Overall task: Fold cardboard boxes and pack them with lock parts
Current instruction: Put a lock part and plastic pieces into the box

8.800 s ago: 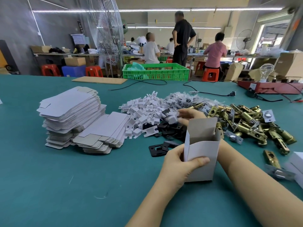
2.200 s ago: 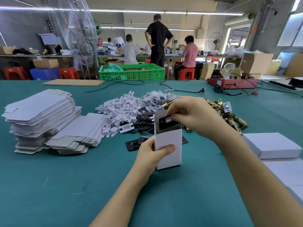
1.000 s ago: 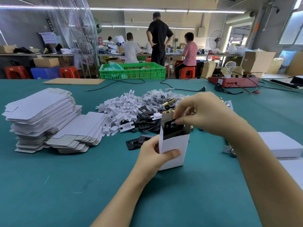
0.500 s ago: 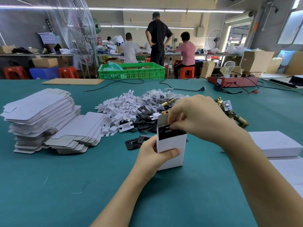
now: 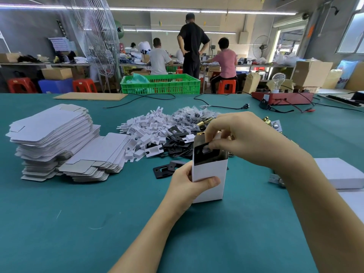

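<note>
A small white cardboard box (image 5: 209, 174) stands upright on the teal table, its top open. My left hand (image 5: 189, 184) grips its lower left side, thumb across the front. My right hand (image 5: 242, 138) is over the opening and pinches a black lock plate (image 5: 204, 154) that sits partly inside the box. Behind the box lie loose black plates (image 5: 164, 169), white plastic pieces (image 5: 145, 131) and brass latch parts (image 5: 204, 122), mostly hidden by my right hand.
Stacks of flat white box blanks (image 5: 53, 138) sit at the left. Closed white boxes (image 5: 338, 172) lie at the right edge. A green crate (image 5: 160, 84), cables and a red device (image 5: 283, 97) stand at the far side. Several people work at benches beyond.
My right hand has brought the black plate from above the box down into its open top. My left hand has kept hold of the box.
</note>
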A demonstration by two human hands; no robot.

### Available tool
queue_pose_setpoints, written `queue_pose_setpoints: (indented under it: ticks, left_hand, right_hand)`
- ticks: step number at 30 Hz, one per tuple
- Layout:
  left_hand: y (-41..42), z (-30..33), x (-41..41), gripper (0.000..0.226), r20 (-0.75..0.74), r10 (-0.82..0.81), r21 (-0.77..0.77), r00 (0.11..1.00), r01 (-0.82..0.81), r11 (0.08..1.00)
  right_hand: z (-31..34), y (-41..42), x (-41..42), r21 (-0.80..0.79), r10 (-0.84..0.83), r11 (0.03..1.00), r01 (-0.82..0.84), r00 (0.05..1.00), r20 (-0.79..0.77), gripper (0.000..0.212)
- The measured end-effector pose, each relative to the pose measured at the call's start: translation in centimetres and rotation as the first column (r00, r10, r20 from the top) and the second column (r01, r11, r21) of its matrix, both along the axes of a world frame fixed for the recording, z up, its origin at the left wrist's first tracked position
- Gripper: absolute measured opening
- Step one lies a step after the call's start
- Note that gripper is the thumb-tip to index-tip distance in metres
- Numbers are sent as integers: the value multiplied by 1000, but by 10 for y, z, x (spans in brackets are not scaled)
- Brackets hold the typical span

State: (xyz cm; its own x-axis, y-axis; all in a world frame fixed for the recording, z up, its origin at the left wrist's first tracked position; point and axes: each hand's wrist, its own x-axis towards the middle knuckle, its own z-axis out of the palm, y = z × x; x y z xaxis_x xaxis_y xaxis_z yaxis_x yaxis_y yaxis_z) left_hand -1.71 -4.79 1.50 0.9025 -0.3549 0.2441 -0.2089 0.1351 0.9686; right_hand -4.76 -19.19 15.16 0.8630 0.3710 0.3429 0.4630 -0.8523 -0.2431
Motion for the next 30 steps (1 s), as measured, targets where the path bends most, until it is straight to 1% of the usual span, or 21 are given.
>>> queue_pose_setpoints:
  ticks: [6,14,18,20,23,26,30]
  left_hand:
    - [-1,0,0,33,0,6,-9,1000,-6,1000]
    - [-1,1,0,33,-1,-1,-16,1000,1,1000]
    - [-1,1,0,32,5,0,-10,1000,0,1000]
    - [-1,1,0,32,7,1,-9,1000,-1,1000]
    - [-1,1,1,33,13,0,-10,1000,1,1000]
    - [-2,1,0,34,15,0,-7,1000,0,1000]
    - [-1,2,0,34,7,1,-9,1000,0,1000]
  right_hand:
    - [-3,-1,1,27,-38,999,41,996,-84,4]
    - [-8,7,3,-138,-80,988,71,995,-66,5]
    - [-7,6,3,-95,-49,995,38,992,-116,7]
    - [-6,3,4,-76,-47,996,39,992,-113,3]
    - [-4,-3,4,-24,-62,998,60,994,-94,6]
    - [-2,-8,4,25,-56,998,59,992,-110,6]
    - [-1,-7,2,-21,-8,1000,4,984,-179,11]
